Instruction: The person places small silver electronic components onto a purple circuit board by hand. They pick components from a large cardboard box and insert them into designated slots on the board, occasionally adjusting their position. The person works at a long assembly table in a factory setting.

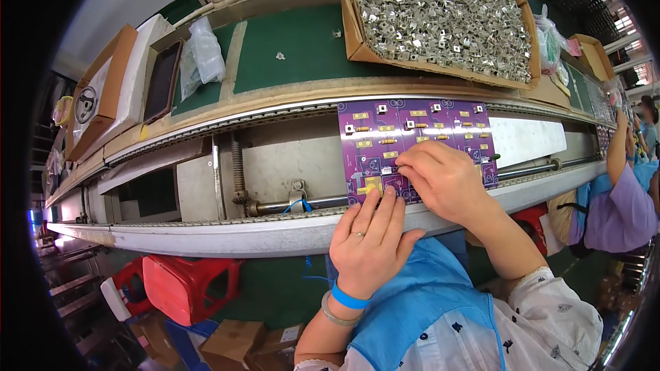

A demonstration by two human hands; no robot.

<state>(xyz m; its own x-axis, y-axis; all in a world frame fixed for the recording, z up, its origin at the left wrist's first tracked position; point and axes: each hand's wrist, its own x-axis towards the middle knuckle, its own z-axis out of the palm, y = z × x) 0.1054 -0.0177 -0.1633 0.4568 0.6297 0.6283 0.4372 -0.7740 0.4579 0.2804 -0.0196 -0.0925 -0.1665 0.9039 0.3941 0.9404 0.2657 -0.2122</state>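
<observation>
Cardboard box of metal parts (440, 10) far behind purple circuit board (412, 130); left hand (371, 240) flattened (fingertips on near edge), right hand (447, 182) pinched on small component (397, 165).

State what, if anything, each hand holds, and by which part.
The right hand pinches something small at its fingertips over the purple circuit board; what it is cannot be told. The left hand holds nothing, fingertips resting on the board's near edge.

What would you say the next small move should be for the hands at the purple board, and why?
Probably press the small part down until it sits flat. The right hand pinches at the purple circuit board near its front edge, the left hand steadies that edge, and the cardboard box of metal parts lies beyond, so no fresh part seems needed yet.
</observation>
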